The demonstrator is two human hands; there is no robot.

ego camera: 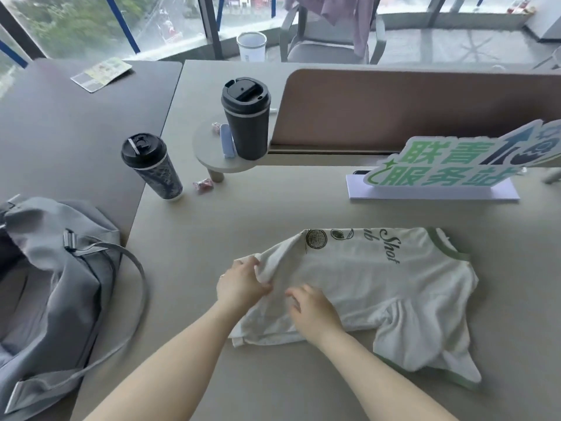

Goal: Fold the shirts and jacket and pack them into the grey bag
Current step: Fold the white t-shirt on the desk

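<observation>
A white shirt [379, 281] with green trim and black print lies partly folded on the beige table [273, 208]. My left hand [241, 284] grips a bunched fold at the shirt's left edge. My right hand [314, 311] rests on the cloth just to the right, fingers spread and slightly bent. The grey bag [57, 268] lies open at the left with its strap looping toward the table edge. A purple garment [337, 10] hangs over a chair at the back.
Two black travel cups [151, 167] [246, 117] stand behind the shirt, one on a small round stand [218, 159]. A green-and-white sign [455, 165] and a brown divider [409, 107] are at the right. A white bin [251, 47] and a card [101, 73] lie farther back.
</observation>
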